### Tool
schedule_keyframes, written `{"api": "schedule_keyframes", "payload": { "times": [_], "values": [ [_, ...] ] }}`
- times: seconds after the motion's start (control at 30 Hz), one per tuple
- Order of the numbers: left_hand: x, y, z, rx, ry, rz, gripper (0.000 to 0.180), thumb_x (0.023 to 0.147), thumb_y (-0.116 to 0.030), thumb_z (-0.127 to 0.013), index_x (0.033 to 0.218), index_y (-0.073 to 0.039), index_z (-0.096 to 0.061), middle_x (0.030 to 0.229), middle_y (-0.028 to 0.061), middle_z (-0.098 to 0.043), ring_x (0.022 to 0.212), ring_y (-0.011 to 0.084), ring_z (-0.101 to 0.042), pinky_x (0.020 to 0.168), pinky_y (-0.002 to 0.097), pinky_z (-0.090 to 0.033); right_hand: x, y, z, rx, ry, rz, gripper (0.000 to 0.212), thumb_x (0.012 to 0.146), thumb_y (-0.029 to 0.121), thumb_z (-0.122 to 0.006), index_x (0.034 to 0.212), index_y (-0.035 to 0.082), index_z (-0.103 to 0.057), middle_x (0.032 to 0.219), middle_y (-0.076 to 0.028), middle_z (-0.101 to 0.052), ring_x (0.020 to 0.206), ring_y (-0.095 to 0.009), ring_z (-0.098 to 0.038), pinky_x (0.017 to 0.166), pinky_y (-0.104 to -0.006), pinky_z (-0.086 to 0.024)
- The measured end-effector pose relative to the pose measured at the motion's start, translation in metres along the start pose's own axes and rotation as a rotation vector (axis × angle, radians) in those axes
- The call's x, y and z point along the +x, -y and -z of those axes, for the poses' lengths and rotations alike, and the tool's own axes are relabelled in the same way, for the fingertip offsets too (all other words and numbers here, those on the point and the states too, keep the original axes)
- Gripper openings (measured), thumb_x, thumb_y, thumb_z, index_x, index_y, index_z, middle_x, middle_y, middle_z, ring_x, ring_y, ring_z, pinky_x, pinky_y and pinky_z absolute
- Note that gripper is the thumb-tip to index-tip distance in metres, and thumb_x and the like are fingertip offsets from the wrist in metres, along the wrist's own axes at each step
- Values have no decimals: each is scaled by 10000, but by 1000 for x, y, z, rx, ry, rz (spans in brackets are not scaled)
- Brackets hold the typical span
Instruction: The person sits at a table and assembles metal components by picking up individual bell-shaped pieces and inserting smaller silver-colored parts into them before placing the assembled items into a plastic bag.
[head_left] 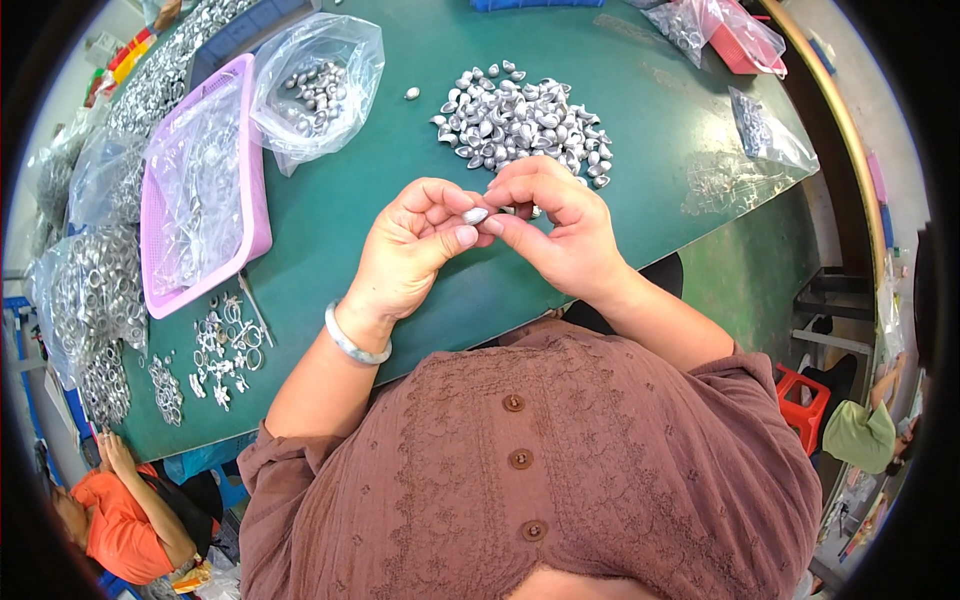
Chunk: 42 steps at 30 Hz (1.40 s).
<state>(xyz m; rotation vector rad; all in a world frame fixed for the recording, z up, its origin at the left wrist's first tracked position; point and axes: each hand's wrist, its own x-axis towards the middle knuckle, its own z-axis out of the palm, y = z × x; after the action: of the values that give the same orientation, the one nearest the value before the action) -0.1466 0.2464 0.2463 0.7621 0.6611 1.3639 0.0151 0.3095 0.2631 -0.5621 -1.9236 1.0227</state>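
Observation:
Between my two hands is a small silver metal piece point(475, 215), teardrop or shell shaped. My left hand point(418, 240) pinches it with thumb and fingertips, a pale bangle on that wrist. From the other side, my right hand point(562, 228) closes thumb and forefinger at the piece's right end. Just beyond the hands lies a heap of similar silver pieces point(520, 120), many of them hollow on one side. One loose piece point(412, 93) sits apart to the left of the heap.
A clear plastic bag point(335, 125) with silver pieces stands at the left. Beside it is a pink basket point(262, 215) lined with plastic. Bagged rings point(95, 285) and small castings point(228, 345) cover the left side. A pink-red bin point(735, 50) stands far right. A person in orange point(120, 525) sits lower left.

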Motion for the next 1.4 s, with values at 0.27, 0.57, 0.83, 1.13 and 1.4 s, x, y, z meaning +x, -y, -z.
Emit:
{"api": "schedule_keyframes", "payload": {
  "times": [0.27, 0.57, 0.83, 1.13, 1.4],
  "values": [
    [0, 4, 2, 68, 9, -25, 188, 787, 81, -543, 918, -43, -493, 978, 46, -546, 909, 115, -545, 836, 252, -459, -2, -2, -3, 71, 1, -56, 123, 698, 12, -656, 799, 52, -596, 875, -45, -550, 733, -115, -538, 558, -221, -426],
    [1, 9, 4, 112, 5, -114, 206, 785, 99, -531, 916, -52, -486, 992, 72, -561, 904, 123, -548, 825, 254, -461, -1, -7, -4, 471, 70, -333, 89, 746, 10, -621, 831, 18, -600, 888, -27, -547, 746, -79, -529, 636, -203, -440],
    [1, 10, 3, 130, -42, -101, 196, 785, 95, -538, 912, -42, -481, 979, 90, -570, 885, 142, -563, 808, 276, -476, 3, -8, 1, 680, 131, -581, 95, 764, 7, -609, 859, 7, -599, 942, -47, -554, 848, -107, -527, 758, -240, -429],
    [1, 7, 3, 204, -57, -58, 174, 791, 65, -551, 932, -23, -499, 948, 79, -574, 870, 145, -567, 781, 280, -487, 5, -7, -2, 796, 90, -673, 115, 754, 30, -620, 853, -15, -582, 813, -62, -596, 741, -118, -556, 713, -241, -451],
    [3, 3, 16, 39, -90, 23, 156, 850, -43, -518, 1002, -20, -541, 945, 68, -579, 837, 152, -571, 766, 282, -485, 2, -2, -9, 787, 105, -609, 71, 767, 15, -599, 829, -16, -582, 832, -65, -592, 788, -129, -570, 747, -240, -450]
  ]
}}
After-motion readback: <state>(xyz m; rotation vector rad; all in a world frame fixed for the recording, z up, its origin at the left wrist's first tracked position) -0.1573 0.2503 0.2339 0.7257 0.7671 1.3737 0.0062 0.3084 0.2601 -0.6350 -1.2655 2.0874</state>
